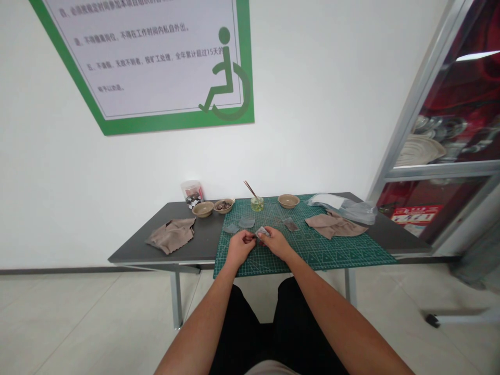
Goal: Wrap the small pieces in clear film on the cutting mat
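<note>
Over the green cutting mat [328, 255], my right hand [276, 244] pinches a small clear plastic bag [262, 230] with greyish contents. Close against it, my left hand [240, 248] has its fingers curled together at the bag's left edge. A tiny dark bit shows at those fingertips, too small to name. Just beyond my hands lie two flat clear bags, one bag [247, 223] in the middle and another bag [230, 228] to its left. To the right of my right hand lies a bag with dark contents [290, 224].
Along the back of the dark table [136, 245] stand a plastic tub [192, 194], a tan bowl [203, 210], a bowl of dark pieces [223, 207], a glass jar with thin sticks [257, 203] and another bowl [288, 201]. Brown cloths [172, 237] lie both sides; plastic packaging [347, 208] sits right.
</note>
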Demonstrator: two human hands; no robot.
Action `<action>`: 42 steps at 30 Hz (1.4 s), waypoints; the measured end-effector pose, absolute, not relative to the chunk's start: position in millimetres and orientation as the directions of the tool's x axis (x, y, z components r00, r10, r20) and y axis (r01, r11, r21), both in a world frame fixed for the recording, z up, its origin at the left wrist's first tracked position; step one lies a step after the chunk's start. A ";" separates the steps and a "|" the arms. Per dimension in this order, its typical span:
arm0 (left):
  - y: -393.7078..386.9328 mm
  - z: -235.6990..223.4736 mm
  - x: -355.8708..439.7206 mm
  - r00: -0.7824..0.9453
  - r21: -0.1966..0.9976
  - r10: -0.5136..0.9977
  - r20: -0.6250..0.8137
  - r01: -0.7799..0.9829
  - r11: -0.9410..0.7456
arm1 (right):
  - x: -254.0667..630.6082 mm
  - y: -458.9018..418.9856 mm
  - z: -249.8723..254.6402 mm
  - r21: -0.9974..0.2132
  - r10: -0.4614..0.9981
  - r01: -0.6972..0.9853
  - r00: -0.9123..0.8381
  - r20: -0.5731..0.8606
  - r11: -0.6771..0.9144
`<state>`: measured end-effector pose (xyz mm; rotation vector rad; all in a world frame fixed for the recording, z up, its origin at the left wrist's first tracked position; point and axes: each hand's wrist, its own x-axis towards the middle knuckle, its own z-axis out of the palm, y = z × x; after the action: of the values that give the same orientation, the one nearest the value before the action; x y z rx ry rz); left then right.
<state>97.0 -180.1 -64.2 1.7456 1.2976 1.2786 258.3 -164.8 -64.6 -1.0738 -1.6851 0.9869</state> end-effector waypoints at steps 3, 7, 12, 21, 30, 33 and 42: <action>-179.8 -64.8 96.5 0.062 0.875 0.940 0.336 0.350 -0.336 | 258.2 -163.8 -66.2 -0.920 0.939 0.239 -0.231 0.257 0.310; -181.6 -62.3 96.7 0.059 0.878 0.942 0.331 0.347 -0.330 | 257.9 -164.4 -65.0 -0.911 0.936 0.259 -0.230 0.265 0.322; -184.1 -58.2 98.5 0.050 0.879 0.945 0.322 0.355 -0.319 | 255.4 -163.5 -68.0 -0.945 0.954 0.176 -0.163 0.250 0.277; -182.2 -61.6 96.7 0.068 0.869 0.940 0.334 0.364 -0.335 | 256.2 -161.0 -72.1 -0.933 0.946 0.199 -0.190 0.263 0.299; -181.4 -63.3 96.4 0.041 0.873 0.942 0.332 0.366 -0.323 | 261.6 -168.1 -63.0 -0.896 0.943 0.293 -0.115 0.313 0.334; -180.7 -64.4 95.8 0.035 0.865 0.938 0.345 0.376 -0.333 | 262.6 -168.0 -64.2 -0.907 0.942 0.255 -0.095 0.320 0.334; -181.4 -63.9 96.1 0.029 0.859 0.940 0.340 0.397 -0.323 | 264.0 -170.4 -61.4 -0.888 0.934 0.293 -0.075 0.349 0.355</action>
<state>96.1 -181.4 -63.9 1.7616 1.3577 1.2773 264.0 -170.4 -61.4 -1.1306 -1.5942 0.7851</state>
